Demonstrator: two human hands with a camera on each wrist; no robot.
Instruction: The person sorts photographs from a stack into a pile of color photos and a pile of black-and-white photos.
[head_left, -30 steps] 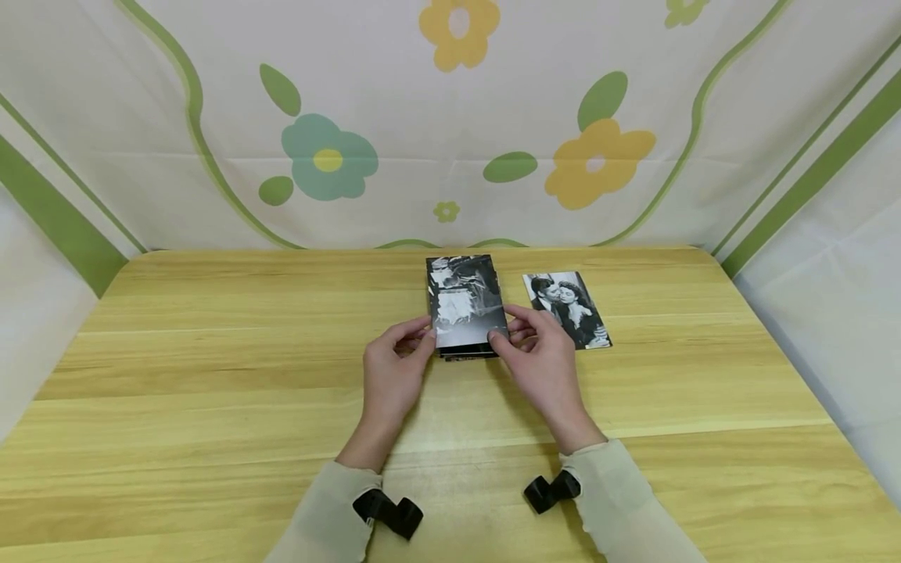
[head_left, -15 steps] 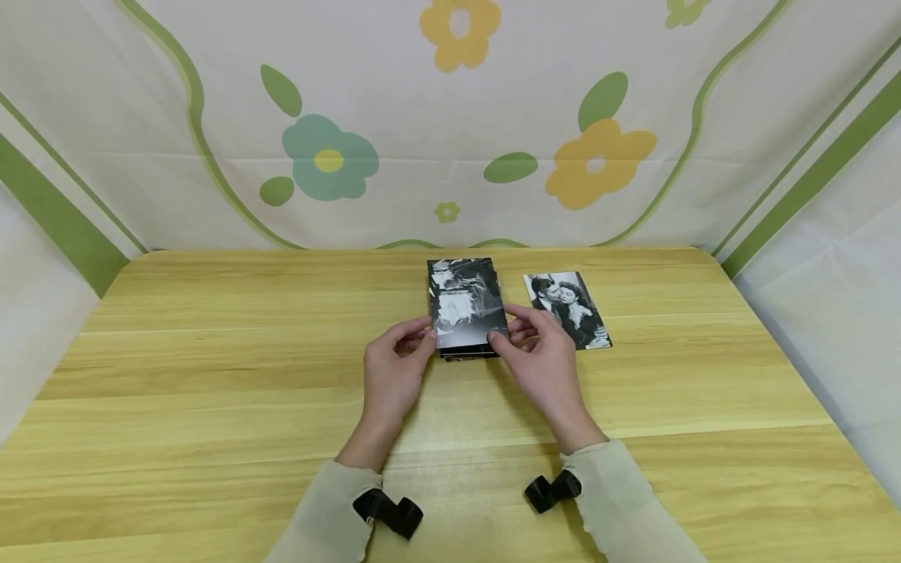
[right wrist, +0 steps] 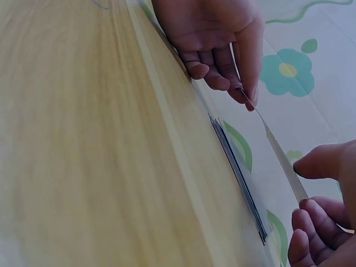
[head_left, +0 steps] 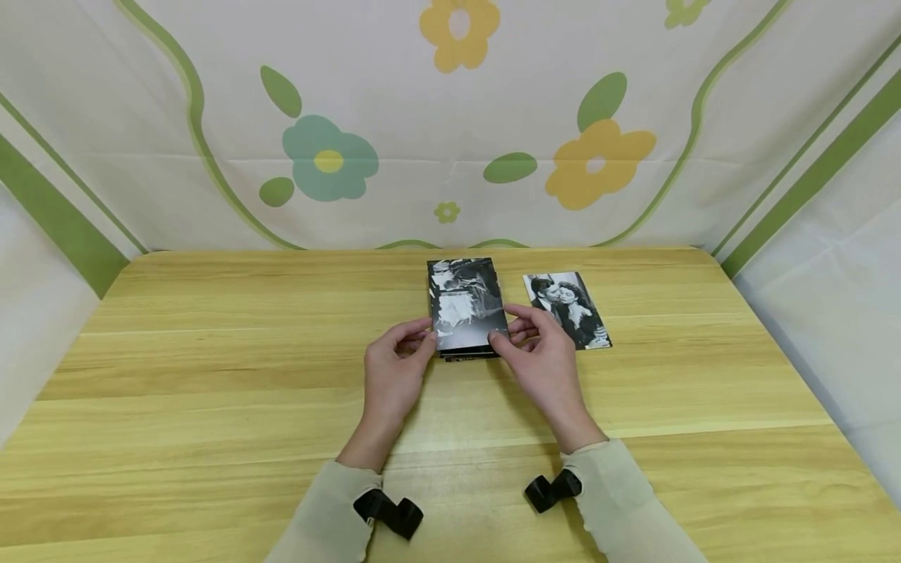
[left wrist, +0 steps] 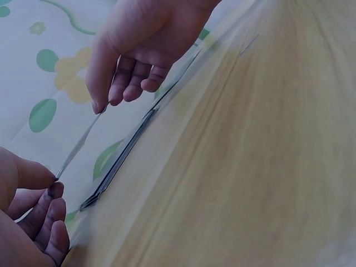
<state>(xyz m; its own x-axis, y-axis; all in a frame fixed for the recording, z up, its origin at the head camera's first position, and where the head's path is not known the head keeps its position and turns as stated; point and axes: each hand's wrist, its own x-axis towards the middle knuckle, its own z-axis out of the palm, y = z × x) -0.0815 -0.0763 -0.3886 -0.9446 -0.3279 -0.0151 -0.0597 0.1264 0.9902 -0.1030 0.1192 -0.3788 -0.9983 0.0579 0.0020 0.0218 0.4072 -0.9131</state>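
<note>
A black-and-white photo print (head_left: 464,305) is held between both hands by its near corners. My left hand (head_left: 396,371) pinches the left corner with thumb and fingers. On the right edge, the thumb of my right hand (head_left: 542,356) lies on top and its fingers curl beneath. Both wrist views show the print (left wrist: 80,146) edge-on, raised above a stack of prints (right wrist: 239,181) on the table. From the head view the held print covers most of that stack. Another black-and-white print (head_left: 573,313), showing two people close together, lies just right of my right hand.
The wooden table (head_left: 211,391) reaches back to a white curtain (head_left: 422,117) with flower prints. Similar cloth hangs at both sides. A black wrist mount (head_left: 389,513) sits on the left sleeve, another black mount (head_left: 552,491) on the right.
The held print has shifted very slightly toward the person. Both hands and the print on the right stay in place.
</note>
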